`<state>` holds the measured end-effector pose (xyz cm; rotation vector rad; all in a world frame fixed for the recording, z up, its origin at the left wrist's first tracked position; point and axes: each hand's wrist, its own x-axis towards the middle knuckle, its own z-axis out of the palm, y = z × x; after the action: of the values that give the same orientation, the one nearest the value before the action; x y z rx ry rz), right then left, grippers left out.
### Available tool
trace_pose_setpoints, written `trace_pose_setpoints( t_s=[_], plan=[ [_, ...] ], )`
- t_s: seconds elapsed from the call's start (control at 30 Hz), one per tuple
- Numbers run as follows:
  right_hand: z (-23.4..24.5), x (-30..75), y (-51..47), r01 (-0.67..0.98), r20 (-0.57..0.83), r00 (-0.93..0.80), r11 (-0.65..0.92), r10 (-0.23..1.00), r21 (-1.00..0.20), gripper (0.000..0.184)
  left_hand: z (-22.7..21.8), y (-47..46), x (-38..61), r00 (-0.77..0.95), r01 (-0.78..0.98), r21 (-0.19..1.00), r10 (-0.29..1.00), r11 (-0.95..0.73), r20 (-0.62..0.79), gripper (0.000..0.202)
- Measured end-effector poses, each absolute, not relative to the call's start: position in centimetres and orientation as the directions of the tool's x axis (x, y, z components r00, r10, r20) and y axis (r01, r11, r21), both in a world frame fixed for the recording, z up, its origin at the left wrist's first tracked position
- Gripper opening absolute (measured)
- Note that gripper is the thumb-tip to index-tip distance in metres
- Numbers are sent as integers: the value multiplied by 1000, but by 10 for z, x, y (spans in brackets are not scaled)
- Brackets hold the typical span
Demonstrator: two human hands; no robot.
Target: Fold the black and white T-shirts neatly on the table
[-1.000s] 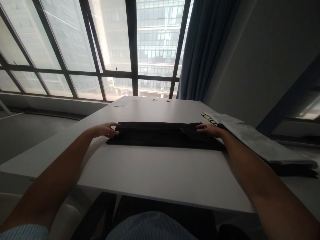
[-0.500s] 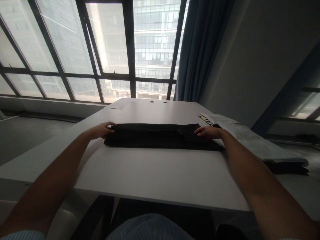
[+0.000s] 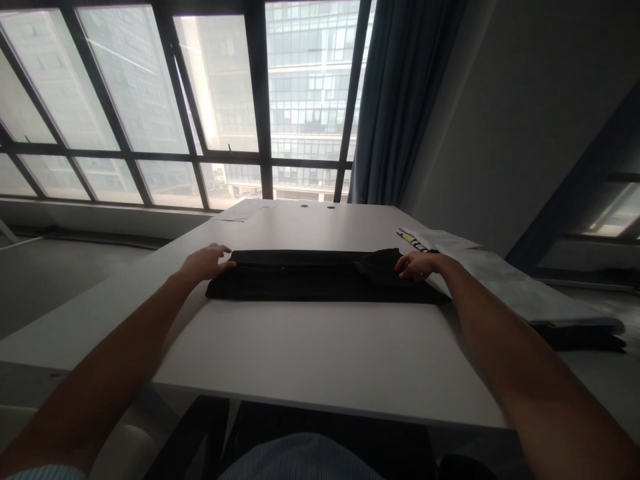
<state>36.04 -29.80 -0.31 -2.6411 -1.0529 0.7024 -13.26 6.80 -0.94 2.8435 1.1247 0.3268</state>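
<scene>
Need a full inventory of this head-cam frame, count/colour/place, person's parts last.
table: one, white, centre
folded cloth: one, black, on table between hands
fabric pile: one, pale grey over black, right side
patterned strip: one, black, white and yellow, at pile's far end
paper: count unclear, white, table's far left
round holes: two, dark, table's far end
window panes: many, dark-framed, beyond table
curtain: one, blue, right of panes
chair armrest: one, black, below table's near edge
left hand: one, bare, folded cloth's left end
right hand: one, bare, its right end
</scene>
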Motion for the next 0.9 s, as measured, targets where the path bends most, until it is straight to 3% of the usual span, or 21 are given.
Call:
trace_pose_setpoints(
  t_s=[0.1, 0.13, 0.2, 0.27, 0.33, 0.5, 0.7, 0.77, 0.9],
  plan=[
    [8, 337, -276, 729, -164, 667, -682, 726, -55, 50, -25, 53, -111, 845, 437, 76, 438, -896, 306, 59],
    [9, 327, -268, 779, -101, 623, -627, 775, 0, 50, -32, 47, -104, 881, 378, 79, 384, -922, 277, 63],
    [5, 304, -253, 874, -53, 485, -486, 873, -16, 59, -45, 39, -92, 922, 336, 104, 349, -936, 166, 70],
    [-7, 282, -241, 922, -56, 374, -378, 926, -88, 74, -56, 36, -86, 927, 363, 132, 372, -922, 47, 75],
    [-22, 265, -232, 925, -104, 355, -365, 929, -104, 83, -61, 38, -86, 916, 398, 147, 400, -905, -20, 78],
    [-43, 248, -227, 900, -152, 416, -430, 897, -76, 86, -60, 54, -93, 867, 496, 128, 498, -859, -17, 77],
    [-22, 242, -233, 917, -213, 375, -395, 902, -57, 104, -58, 67, -96, 782, 623, 51, 621, -781, -53, 76],
    [-13, 233, -233, 931, -189, 353, -364, 916, -24, 102, -56, 73, -98, 743, 669, 37, 665, -743, -78, 79],
    [-10, 208, -228, 970, -122, 239, -242, 963, -12, 80, -49, 93, -108, 626, 778, 30, 773, -627, -102, 82]
  ],
)
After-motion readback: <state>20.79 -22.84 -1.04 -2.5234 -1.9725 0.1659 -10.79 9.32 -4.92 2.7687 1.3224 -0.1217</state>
